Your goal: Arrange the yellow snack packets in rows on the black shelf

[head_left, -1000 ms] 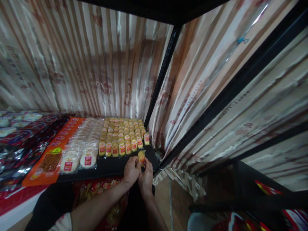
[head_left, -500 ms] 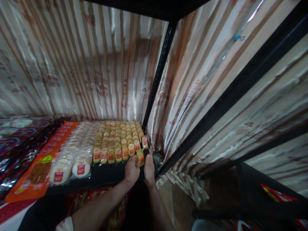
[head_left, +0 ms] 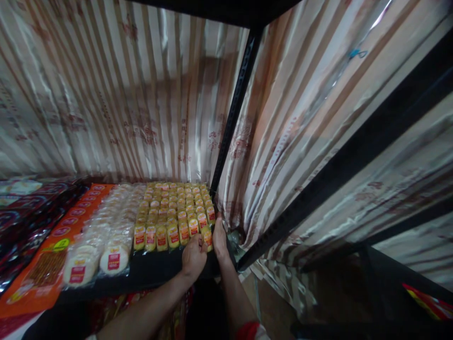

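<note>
Both hands rest at the front right corner of a dark shelf (head_left: 155, 269). My left hand (head_left: 194, 257) is curled, its fingertips pinching a small yellow snack packet (head_left: 207, 236) at the right end of the front row. My right hand (head_left: 219, 237) lies stretched along the packet's right side, fingers pointing into the shelf, touching the packet's edge. Behind it stand several rows of the same yellow packets with red labels (head_left: 173, 210).
Left of the yellow packets lie clear bags of round white cakes (head_left: 106, 241), then an orange packet (head_left: 42, 264) and dark foil bags (head_left: 21, 217). A black shelf post (head_left: 231, 113) rises behind my hands. Striped shiny sheeting (head_left: 123, 94) lines the back and right side.
The packet was held up in both hands in front of the shelf edge. It now stands in the front row, and my right hand has flattened out beside it.
</note>
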Demonstrator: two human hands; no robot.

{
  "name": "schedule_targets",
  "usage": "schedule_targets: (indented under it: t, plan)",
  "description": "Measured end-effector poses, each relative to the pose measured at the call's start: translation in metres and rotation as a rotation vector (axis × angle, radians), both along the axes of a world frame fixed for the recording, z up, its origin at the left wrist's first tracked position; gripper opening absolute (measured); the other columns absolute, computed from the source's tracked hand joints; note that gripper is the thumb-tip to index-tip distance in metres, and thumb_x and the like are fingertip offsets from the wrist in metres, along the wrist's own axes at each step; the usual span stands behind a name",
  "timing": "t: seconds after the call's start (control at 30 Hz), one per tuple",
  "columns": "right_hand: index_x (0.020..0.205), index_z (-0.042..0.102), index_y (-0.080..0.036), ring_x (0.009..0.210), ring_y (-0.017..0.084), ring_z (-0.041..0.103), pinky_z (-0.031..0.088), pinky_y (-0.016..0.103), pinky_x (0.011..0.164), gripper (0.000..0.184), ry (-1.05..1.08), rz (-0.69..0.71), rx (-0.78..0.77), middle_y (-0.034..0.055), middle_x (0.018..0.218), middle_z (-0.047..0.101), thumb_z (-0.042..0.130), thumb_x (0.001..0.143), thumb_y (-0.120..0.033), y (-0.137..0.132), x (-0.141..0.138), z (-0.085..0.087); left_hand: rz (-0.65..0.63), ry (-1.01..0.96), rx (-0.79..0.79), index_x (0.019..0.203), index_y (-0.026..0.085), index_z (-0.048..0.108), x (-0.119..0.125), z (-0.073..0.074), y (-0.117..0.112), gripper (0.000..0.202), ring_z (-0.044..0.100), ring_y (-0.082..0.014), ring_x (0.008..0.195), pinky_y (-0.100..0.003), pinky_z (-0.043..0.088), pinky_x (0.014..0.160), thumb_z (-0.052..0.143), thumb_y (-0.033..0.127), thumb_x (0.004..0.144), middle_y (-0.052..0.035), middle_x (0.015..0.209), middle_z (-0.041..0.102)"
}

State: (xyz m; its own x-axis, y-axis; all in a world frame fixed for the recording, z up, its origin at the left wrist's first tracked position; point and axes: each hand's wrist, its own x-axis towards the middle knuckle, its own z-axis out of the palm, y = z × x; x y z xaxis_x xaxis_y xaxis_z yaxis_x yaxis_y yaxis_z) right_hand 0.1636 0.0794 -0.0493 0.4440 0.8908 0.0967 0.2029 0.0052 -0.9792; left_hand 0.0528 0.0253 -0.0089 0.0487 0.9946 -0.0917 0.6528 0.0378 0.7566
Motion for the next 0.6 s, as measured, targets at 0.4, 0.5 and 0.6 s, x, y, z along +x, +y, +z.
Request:
schedule_targets:
  t: [0.4,0.5,0.6]
  plan:
    - [0.135,0.041,-0.013,0.135,0.018,0.028,0.015,0.037,0.113,0.074,-0.094,-0.021,0.018,0.0093,0.142,0.037,0.020,0.085,-0.063,0.003,-0.004,0.000,-0.013,-0.023,0.000,0.083,0.019,0.053,-0.004,-0.001,0.000,0.005,0.056,-0.0102,0.070,-0.019,0.039,0.067,0.049,0.017,0.081,0.0011,0.081,0.062]
    - [0.136,0.039,-0.012,0.135,0.018,0.026,0.015,0.037,0.113,0.076,-0.061,-0.011,0.030,0.0097,0.144,0.034,0.019,0.085,-0.064,0.009,0.000,0.003,-0.008,-0.021,-0.003,0.083,0.019,0.053,-0.005,-0.002,0.001,0.005,0.057,-0.0102,0.071,-0.019,0.038,0.067,0.049,0.017,0.082,0.0012,0.081,0.063]
    - [0.133,0.043,-0.010,0.134,0.021,0.030,0.017,0.039,0.112,0.078,-0.026,-0.021,0.028,0.0121,0.141,0.039,0.020,0.084,-0.066,0.017,0.003,0.004,-0.015,-0.033,0.015,0.082,0.019,0.053,-0.006,-0.004,0.001,0.005,0.058,-0.0098,0.071,-0.019,0.038,0.067,0.049,0.017,0.082,0.0018,0.080,0.063]
